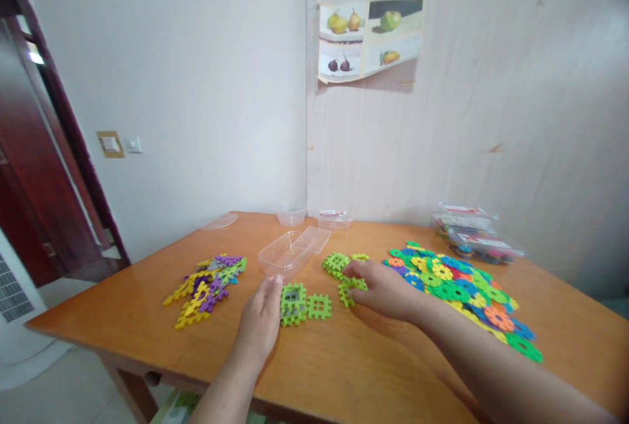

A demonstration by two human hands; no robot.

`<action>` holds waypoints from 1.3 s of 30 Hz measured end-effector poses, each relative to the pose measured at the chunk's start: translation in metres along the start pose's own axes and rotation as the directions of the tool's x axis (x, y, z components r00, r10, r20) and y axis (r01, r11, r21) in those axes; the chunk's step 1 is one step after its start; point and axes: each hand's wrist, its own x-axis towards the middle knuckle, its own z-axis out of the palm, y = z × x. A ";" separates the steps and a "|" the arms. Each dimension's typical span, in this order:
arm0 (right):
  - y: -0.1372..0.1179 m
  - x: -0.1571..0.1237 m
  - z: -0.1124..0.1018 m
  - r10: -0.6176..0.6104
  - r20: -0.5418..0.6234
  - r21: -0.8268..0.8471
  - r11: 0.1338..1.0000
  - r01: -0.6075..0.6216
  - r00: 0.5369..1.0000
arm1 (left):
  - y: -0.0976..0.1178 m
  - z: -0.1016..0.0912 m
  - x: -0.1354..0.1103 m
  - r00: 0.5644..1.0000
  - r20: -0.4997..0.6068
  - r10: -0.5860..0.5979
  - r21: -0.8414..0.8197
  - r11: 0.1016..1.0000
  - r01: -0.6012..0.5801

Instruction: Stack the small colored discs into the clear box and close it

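Note:
My left hand [260, 316] is closed at the left side of a box-like build of green and grey interlocking plastic squares [293, 305]; some of its fingers are hidden. A flat green square piece [319, 307] with a windowed middle lies against the build's right side. Over to the right, my right hand [381, 289] reaches palm down, its fingers and thumb apart, over a loose green square piece [346, 293]. Its fingertips are near or touching that piece; contact is unclear. Just behind sits a cluster of green pieces [335, 264].
Yellow, purple and green interlocking pieces [211, 286] are heaped at left. Many coloured flower discs [452, 286] spread at right. A clear container [282, 253] stands mid-table, with another clear tub [291, 216] farther back. Packed plastic boxes [479, 240] stand by the wall.

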 end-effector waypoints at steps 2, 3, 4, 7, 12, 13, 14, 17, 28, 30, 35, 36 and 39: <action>0.005 -0.004 -0.003 -0.004 0.036 -0.046 0.999 0.006 0.999 | 0.000 0.001 0.000 1.000 0.002 0.004 -0.001 1.000 -0.004; 0.006 -0.006 -0.004 -0.013 0.052 -0.067 0.998 0.016 0.999 | -0.001 0.001 0.000 1.000 0.005 0.004 -0.001 1.000 -0.004; 0.006 -0.008 -0.004 -0.024 0.060 -0.084 0.996 0.029 0.998 | -0.001 0.001 0.000 1.000 0.008 0.003 -0.002 1.000 -0.003; 0.006 -0.011 -0.003 -0.068 0.056 -0.110 0.991 0.074 0.996 | -0.001 0.001 0.000 1.000 0.017 0.001 -0.011 1.000 -0.001; 0.005 -0.009 -0.002 -0.091 0.010 -0.045 0.995 0.091 0.996 | 0.001 0.001 0.000 1.000 0.009 -0.008 -0.023 1.000 0.008; 0.003 -0.008 -0.001 -0.083 0.005 -0.016 0.996 0.084 0.996 | 0.001 0.002 0.000 1.000 0.009 -0.010 -0.026 1.000 0.011; 0.000 -0.007 0.000 -0.077 0.007 0.016 0.997 0.076 0.997 | 0.001 0.002 0.000 1.000 0.009 -0.012 -0.027 1.000 0.012; -0.012 -0.002 0.008 -0.069 0.048 0.080 0.995 0.065 0.996 | 0.001 0.002 0.001 1.000 0.005 -0.018 -0.028 0.999 0.018; -0.038 0.007 0.031 -0.094 0.052 0.005 0.996 0.094 0.994 | 0.000 0.000 0.001 0.999 0.021 -0.026 -0.051 0.998 0.027; -0.037 0.007 0.032 -0.122 0.060 0.000 0.993 0.122 0.991 | 0.000 0.000 0.001 1.000 0.023 -0.018 -0.048 0.999 0.019; -0.037 0.009 0.029 -0.132 0.070 -0.020 0.991 0.134 0.989 | 0.001 0.000 0.001 1.000 0.022 -0.010 -0.042 0.999 0.011; -0.036 0.010 0.027 -0.128 0.077 -0.021 0.991 0.130 0.989 | 0.001 0.000 0.000 1.000 0.023 -0.012 -0.044 0.999 0.013; -0.036 0.011 0.024 -0.114 0.094 -0.021 0.993 0.116 0.989 | 0.000 0.001 0.000 1.000 0.022 -0.016 -0.046 0.999 0.017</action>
